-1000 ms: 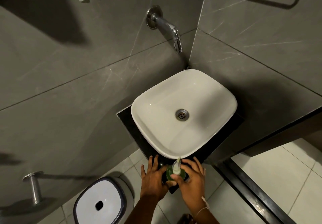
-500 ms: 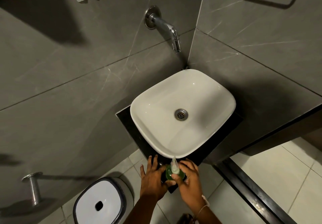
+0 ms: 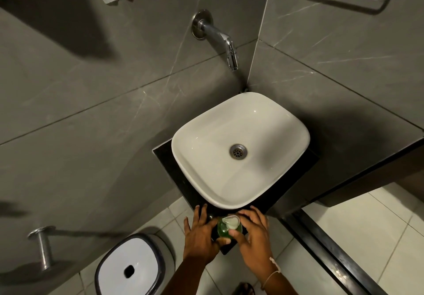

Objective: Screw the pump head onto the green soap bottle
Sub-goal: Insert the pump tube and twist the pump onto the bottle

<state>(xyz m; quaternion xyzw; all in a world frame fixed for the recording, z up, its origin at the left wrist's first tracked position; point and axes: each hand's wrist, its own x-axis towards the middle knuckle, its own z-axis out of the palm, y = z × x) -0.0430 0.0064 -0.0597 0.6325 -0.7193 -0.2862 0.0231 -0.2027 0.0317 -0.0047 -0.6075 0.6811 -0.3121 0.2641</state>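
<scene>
Grey marble walls (image 3: pixel 96 92), white basin (image 3: pixel 270 120), pale floor tiles (image 3: pixel 378 232)

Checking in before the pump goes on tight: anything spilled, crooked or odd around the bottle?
No spill shows. The green soap bottle sits on the black counter's front edge, between left hand and right hand; its white pump head looks seated.

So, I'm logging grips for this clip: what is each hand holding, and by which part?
The left hand grips the green soap bottle by its side; the right hand pinches the white pump head on top.
</scene>
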